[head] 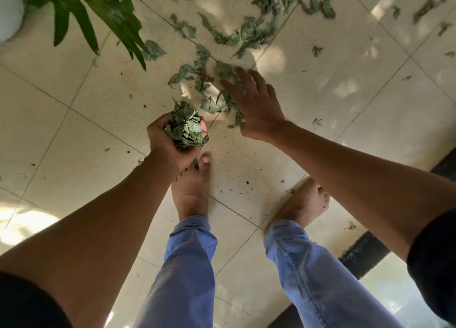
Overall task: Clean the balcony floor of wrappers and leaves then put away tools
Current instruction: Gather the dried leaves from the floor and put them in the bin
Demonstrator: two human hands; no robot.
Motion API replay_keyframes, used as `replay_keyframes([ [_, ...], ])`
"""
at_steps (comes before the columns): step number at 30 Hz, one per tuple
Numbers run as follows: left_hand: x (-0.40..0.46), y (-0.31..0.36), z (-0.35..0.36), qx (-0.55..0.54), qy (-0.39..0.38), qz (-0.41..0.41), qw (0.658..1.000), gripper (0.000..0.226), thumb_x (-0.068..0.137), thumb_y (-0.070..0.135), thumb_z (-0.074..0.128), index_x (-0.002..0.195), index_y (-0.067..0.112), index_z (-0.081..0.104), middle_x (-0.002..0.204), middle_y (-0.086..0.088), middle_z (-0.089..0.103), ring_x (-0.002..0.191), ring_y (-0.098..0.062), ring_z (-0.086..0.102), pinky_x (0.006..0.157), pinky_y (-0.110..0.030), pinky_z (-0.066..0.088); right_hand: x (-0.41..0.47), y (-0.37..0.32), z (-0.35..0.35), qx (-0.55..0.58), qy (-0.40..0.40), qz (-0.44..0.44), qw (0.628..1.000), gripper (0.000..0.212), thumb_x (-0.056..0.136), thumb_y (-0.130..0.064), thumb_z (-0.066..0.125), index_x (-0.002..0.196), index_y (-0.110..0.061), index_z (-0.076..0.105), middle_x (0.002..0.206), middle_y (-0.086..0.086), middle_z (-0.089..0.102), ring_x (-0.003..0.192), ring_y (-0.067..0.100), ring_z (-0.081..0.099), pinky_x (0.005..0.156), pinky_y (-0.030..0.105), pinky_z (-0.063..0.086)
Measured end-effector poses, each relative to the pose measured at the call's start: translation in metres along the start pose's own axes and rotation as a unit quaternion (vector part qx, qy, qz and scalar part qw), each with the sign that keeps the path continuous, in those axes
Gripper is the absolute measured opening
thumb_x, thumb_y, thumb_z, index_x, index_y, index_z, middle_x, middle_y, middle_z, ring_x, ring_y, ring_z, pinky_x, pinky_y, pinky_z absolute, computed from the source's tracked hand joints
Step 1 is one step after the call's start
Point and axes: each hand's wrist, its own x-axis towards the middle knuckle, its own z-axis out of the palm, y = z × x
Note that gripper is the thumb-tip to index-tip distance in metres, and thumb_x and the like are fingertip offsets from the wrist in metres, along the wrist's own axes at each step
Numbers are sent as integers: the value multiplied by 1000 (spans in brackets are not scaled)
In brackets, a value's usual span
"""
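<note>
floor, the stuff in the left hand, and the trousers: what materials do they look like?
Floor: cream square tiles, likely ceramic or stone, matte and slightly grainy, with thin grout lines.
Bunch of leaves gripped in the left hand: dried plant leaves, dull grey-green, curled and crumpled, with crumbs scattered around.
Trousers: blue woven cloth, probably denim or cotton, with stitched seams and folds.

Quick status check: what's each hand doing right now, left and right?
Left hand: closed around a bunch of dry leaves.
Right hand: open, fingers spread over loose leaves on the floor, holding nothing that shows.
</note>
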Motion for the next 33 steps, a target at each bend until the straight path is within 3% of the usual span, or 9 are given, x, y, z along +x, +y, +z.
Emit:
replay_keyframes([
  [4, -6, 5, -8, 15, 5, 2, 1000, 29, 80, 22, 51, 86, 6, 75, 93, -15, 67, 82, -29, 66, 73, -29, 54, 8, -8, -3, -93, -63, -85, 990, 121, 73, -15, 81, 163, -36, 2, 171, 11, -1, 154, 44, 7, 118, 59, 29],
  [9, -2, 5, -22, 38, 38, 6, 999, 33, 90, 25, 46, 103, 10, 72, 105, -13, 68, 93, -29, 69, 76, -31, 56, 17, -23, -7, -55, 38, -151, 986, 66, 92, -9, 45, 157, -18, 38, 163, 14, 20, 130, 34, 41, 97, 48, 51],
  [14, 7, 5, -32, -22, 101, -14, 995, 34, 90, 24, 49, 107, 8, 73, 113, -15, 66, 104, -28, 66, 80, -31, 57, 32, -42, -28, -119, -19, -101, 988, 101, 82, 2, 70, 158, -41, 19, 165, 18, 10, 142, 42, 29, 95, 54, 52],
  [17, 43, -3, -74, -45, 80, -77, 993, 34, 103, 31, 48, 127, 24, 71, 130, -15, 61, 103, 7, 64, 79, -6, 49, 44, -47, -33, -142, -51, -80, 985, 114, 84, 2, 73, 159, -50, 4, 170, 12, -15, 152, 51, 7, 97, 63, 50],
  [19, 37, 0, -67, -48, 86, -82, 992, 34, 98, 29, 49, 115, 17, 76, 123, -17, 66, 104, -3, 67, 82, -14, 52, 53, -49, -33, -152, -66, -89, 982, 115, 83, -4, 77, 158, -52, 4, 169, 10, -18, 152, 52, 1, 98, 63, 50],
  [21, 19, 5, -53, -24, 41, -52, 997, 35, 90, 27, 50, 103, 8, 77, 110, -12, 69, 102, -18, 67, 82, -25, 55, 58, -49, -33, -164, -84, -110, 977, 107, 86, -10, 77, 158, -52, 10, 170, 10, -15, 152, 53, 0, 99, 62, 47],
  [23, 12, 11, -44, 19, 59, -19, 998, 34, 93, 26, 51, 114, 12, 75, 112, -6, 66, 101, -10, 67, 81, -18, 53, 59, -46, -35, -177, -88, -133, 971, 95, 90, -13, 72, 158, -49, 18, 171, 11, -6, 152, 53, 5, 97, 60, 48],
  [28, 0, 20, -36, 26, 41, 17, 999, 47, 75, 22, 56, 120, 8, 65, 118, -17, 60, 95, -31, 67, 74, -33, 56, 46, -31, -24, -207, -74, -190, 957, 66, 97, -10, 59, 155, -31, 35, 168, 19, 16, 151, 46, 23, 94, 53, 57],
  [33, -2, 6, -40, 27, 35, 19, 999, 45, 77, 24, 55, 119, 10, 63, 116, -15, 62, 95, -30, 68, 74, -33, 57, 29, -6, 4, -326, -80, -212, 918, 47, 100, -17, 46, 147, -13, 45, 149, 17, 49, 129, 34, 55, 82, 37, 62],
])
